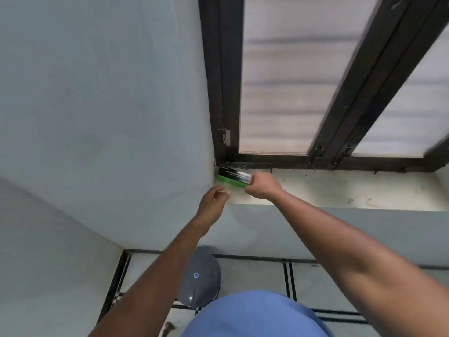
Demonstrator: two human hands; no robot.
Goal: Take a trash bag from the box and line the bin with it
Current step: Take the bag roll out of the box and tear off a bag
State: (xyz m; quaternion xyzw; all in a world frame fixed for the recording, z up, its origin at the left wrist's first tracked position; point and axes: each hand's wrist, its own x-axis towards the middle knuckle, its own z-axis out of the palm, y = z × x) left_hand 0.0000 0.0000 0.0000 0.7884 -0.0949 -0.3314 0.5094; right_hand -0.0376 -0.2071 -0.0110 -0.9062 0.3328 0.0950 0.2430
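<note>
Two hands: both raised to the window ledge (340, 190), bare forearms reaching forward from below
Box: green-and-black trash bag box (233, 177), lying lengthwise on the ledge, tucked into the corner where the pale blue wall (104, 117) meets the dark window frame (224, 93); print on it too blurred to read
Right hand: right hand (263, 186) closed around the right end of the box, fingers (252, 182) wrapped over that end; the rest of the box projects to the left of the fist
Left hand: left hand (213, 203) just below and left of the box, apart from it; fingers loosely curled, thumb and fingertips close together; whether anything is pinched between them cannot be told
Box vs fingers: right fingers touching and gripping; left fingers near the box's lower edge, a small gap showing
Bin: grey bin (200, 278) with domed lid on the tiled floor (255, 276) below the ledge, partly hidden behind the left forearm, well apart from the box
Clothing: blue garment (255, 314) at bottom edge
</note>
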